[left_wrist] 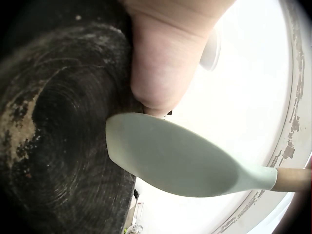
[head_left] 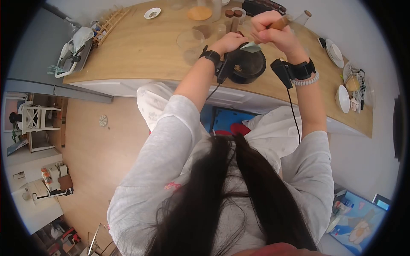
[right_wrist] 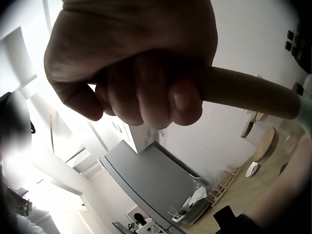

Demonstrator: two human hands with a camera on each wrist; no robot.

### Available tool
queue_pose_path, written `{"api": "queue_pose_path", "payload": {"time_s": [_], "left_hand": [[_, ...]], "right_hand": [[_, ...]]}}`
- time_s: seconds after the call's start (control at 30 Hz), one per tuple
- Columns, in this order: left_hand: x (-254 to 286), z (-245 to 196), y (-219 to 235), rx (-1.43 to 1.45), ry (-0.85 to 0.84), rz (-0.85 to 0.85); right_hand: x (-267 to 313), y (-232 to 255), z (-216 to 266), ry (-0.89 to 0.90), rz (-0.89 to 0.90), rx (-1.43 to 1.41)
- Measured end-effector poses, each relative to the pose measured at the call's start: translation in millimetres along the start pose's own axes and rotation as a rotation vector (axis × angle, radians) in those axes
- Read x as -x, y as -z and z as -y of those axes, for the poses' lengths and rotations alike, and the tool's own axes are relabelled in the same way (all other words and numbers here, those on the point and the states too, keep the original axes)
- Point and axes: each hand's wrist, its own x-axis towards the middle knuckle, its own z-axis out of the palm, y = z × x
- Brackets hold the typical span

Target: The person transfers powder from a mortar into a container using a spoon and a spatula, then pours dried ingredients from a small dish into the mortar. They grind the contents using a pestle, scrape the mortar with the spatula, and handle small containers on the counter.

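My left hand (head_left: 230,42) holds a black round bowl (head_left: 252,64) at its far left edge, and in the left wrist view its thumb (left_wrist: 161,73) lies at the rim. Scratched rings and a patch of light brown residue (left_wrist: 19,126) mark the bowl's dark inside. In my right hand (head_left: 273,34) is the wooden handle (right_wrist: 248,92) of a spatula, the fingers curled round it. The spatula's pale green head (left_wrist: 170,156) overlaps the bowl's rim in the left wrist view, close to the left thumb. The left fingers are mostly hidden there.
Left of the bowl stands a clear glass bowl (head_left: 191,40). Behind are a round wooden board (head_left: 200,13), brown-topped jars (head_left: 232,19) and a small white dish (head_left: 152,13). A dish tray (head_left: 74,55) sits far left; white plates (head_left: 334,52) and a white bowl (head_left: 342,99) lie right.
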Motion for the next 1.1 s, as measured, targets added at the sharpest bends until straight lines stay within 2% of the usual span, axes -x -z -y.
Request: {"api": "queue_pose_path", "payload": {"time_s": [0.07,0.23,0.7,0.93,1.1], "left_hand": [[-3.8,4.1,-0.1,0.002,0.071,0.04],[-9.9,13.1,-1.6,0.026,0.047,0.041],[-12.9,14.1,-1.0,-0.008,0.08,0.053],[-12.0,14.1,-3.0,0.033,0.066,0.052],[-11.7,15.0,-2.0,0.056,0.091,0.055]], "right_hand": [[8.4,12.7,-3.5,0.069,0.003,-0.05],[30.3,26.6,-5.3,0.044,-0.011,-0.122],[38.8,21.3,-4.0,0.139,-0.118,-0.263],[20.4,28.5,-5.7,0.203,-0.049,-0.246],[18.0,35.2,-8.6,0.137,-0.003,-0.24]]}}
